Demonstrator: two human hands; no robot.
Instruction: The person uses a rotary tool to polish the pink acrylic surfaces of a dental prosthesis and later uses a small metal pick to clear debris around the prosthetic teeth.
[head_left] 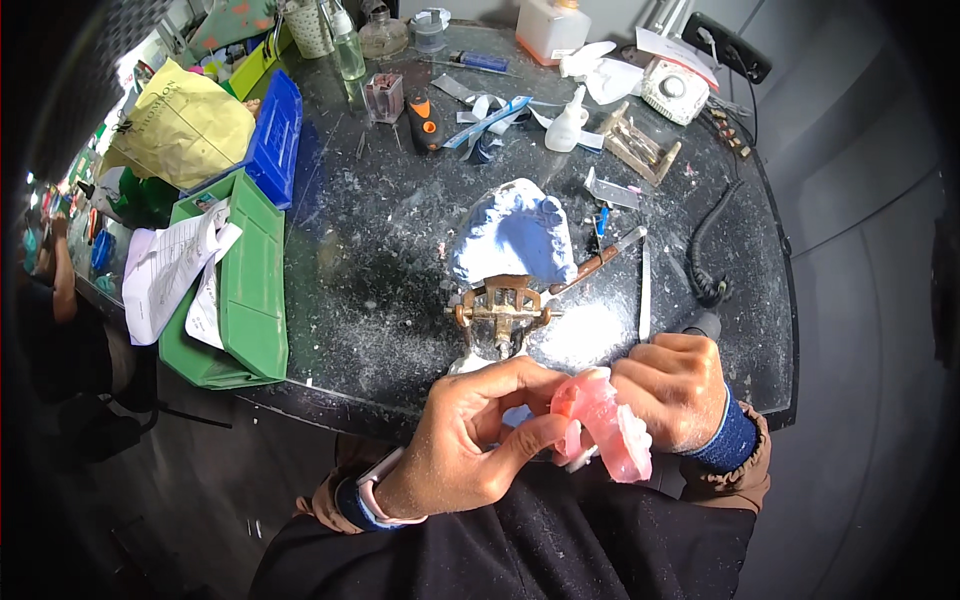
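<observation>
My left hand pinches a pink denture base with whitish teeth in front of me. My right hand is curled closed just behind it. A grey handpiece on a coiled cord shows above those knuckles; its grip is hidden. Beyond my hands, a pale plaster dental model sits on a brassy metal articulator. A long flat metal tool and a wooden-handled tool lie to its right.
Green and blue bins with papers stand left. Strips, a squeeze bottle, a jug and a white control box line the back of the worn dark bench. Another person's arm shows far left.
</observation>
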